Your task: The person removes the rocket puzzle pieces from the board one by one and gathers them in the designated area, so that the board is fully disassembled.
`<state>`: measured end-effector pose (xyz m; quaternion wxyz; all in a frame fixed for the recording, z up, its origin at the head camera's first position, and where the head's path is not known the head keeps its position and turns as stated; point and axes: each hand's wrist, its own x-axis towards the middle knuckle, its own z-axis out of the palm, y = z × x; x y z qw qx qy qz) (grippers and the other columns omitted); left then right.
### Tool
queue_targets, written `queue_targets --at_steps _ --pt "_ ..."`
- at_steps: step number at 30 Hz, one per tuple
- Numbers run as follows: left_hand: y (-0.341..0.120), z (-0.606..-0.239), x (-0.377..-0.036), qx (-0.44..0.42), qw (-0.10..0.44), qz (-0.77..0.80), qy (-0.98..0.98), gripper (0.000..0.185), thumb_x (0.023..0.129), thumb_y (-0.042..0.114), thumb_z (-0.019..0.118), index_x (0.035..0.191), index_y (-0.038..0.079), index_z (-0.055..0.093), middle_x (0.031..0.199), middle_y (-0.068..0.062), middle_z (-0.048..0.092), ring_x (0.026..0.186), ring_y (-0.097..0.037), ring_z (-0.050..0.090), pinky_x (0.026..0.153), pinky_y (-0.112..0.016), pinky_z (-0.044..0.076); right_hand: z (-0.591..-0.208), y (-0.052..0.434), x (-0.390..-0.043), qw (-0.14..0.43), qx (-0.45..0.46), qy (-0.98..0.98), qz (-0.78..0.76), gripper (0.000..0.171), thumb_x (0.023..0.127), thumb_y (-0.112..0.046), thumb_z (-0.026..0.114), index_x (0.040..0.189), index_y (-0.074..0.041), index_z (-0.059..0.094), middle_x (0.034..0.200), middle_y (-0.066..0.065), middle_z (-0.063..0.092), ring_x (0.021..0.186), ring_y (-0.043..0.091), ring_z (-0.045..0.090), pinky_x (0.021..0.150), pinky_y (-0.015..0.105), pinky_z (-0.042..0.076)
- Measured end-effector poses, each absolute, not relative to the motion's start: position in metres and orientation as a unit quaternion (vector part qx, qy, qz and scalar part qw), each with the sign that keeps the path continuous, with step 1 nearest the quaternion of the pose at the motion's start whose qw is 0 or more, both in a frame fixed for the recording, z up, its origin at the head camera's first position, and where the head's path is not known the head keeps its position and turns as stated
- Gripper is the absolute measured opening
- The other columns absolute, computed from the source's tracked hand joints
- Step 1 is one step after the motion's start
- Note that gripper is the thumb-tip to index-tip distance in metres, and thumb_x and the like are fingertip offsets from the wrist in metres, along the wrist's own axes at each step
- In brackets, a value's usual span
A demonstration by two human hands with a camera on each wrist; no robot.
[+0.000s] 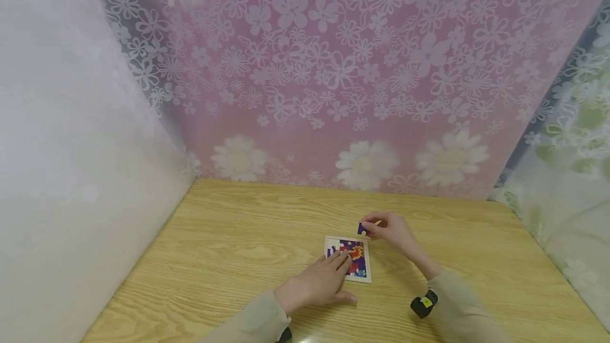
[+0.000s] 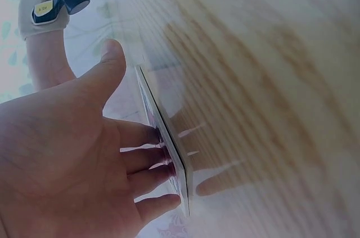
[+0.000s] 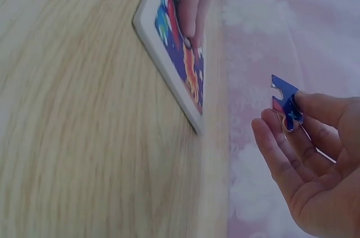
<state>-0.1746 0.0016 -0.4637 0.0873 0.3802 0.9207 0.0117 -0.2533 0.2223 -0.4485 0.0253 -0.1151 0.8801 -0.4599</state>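
While L hand [image 1: 320, 280] rests on puzzle tray [image 1: 368, 265], R hand [image 1: 392, 231] pinches purple pc [image 3: 287, 102] nearby; L fingers [image 2: 144, 159] slightly spread

A puzzle tray [image 1: 369, 266] lies on a worktop [image 1: 229, 237]. From the tray's centre, the left hand [image 1: 320, 280] is between seven and eight o'clock, its fingers [image 1: 341, 259] on top of the tray. A puzzle piece [image 1: 360, 228] is just beyond the far edge at one o'clock, in the fingers of the right hand [image 1: 394, 233] at two. A wrist device [image 1: 422, 306] is at four. Walls stand behind the worktop at twelve [image 1: 333, 94] and beside it at nine [image 1: 71, 147] and three.
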Motion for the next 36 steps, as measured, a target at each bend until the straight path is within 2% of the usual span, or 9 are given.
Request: queue_targets --at_steps 10,22,36 --pt "0.001 -0.464 -0.174 0.383 0.084 0.009 0.920 0.084 0.085 0.067 0.033 0.146 0.011 0.025 0.152 -0.007 0.020 0.139 -0.023 0.021 0.106 -0.044 0.030 -0.446 0.255 -0.255 0.027 -0.108 0.882 -0.457 0.033 0.087 -0.035 0.061 0.104 -0.008 0.067 0.091 0.010 0.067 0.078 0.029 0.067 0.068 0.037 0.055" --pt "0.002 -0.469 -0.177 0.390 0.078 0.001 0.918 0.085 0.085 0.068 0.031 0.147 0.011 0.024 0.152 -0.007 0.020 0.139 -0.022 0.020 0.107 -0.043 0.030 -0.447 0.292 -0.251 0.012 -0.107 0.894 -0.435 0.035 0.086 -0.035 0.062 0.106 -0.007 0.067 0.101 0.015 0.065 0.076 0.029 0.067 0.064 0.034 0.056" --pt "0.002 -0.468 -0.178 0.390 0.078 0.016 0.917 0.085 0.084 0.069 0.031 0.146 0.011 0.024 0.152 -0.007 0.021 0.140 -0.021 0.019 0.107 -0.045 0.029 -0.462 0.318 -0.252 0.021 -0.084 0.922 -0.377 0.028 0.086 -0.030 0.064 0.101 -0.008 0.071 0.085 0.008 0.070 0.066 0.020 0.065 0.057 0.028 0.054"
